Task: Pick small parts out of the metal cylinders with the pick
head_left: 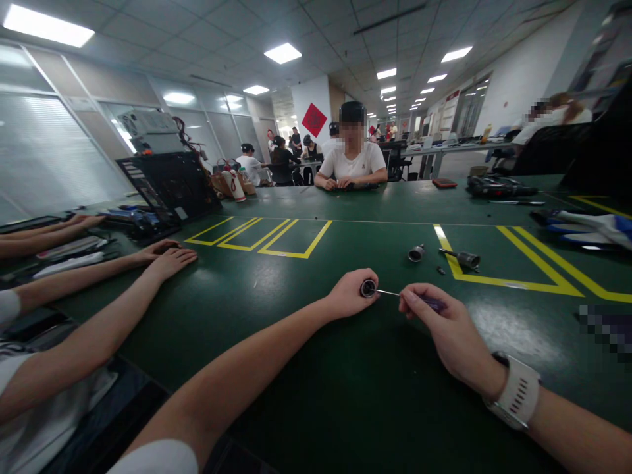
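Note:
My left hand [351, 293] is closed around a small round metal part [368, 288], its hollow end turned toward my right. In my right hand [442, 322] is a screwdriver [434, 303] with a dark purple handle. Its thin shaft points left, and the tip reaches the open end of the round part; how far in it goes I cannot tell. Beyond my hands, a metal cup-shaped piece [415, 253] lies on the green table [316, 368]. To its right rests a cylindrical metal part with a shaft [461, 259], near a tiny dark piece [441, 270].
Yellow tape [518, 286] marks boxes on the table. Blue-and-white gloves [587, 227] and a black tool [498, 186] lie at the right. A neighbour's hands [170, 262] rest at the left, near a black panel [165, 184]. Another person [353, 164] sits opposite.

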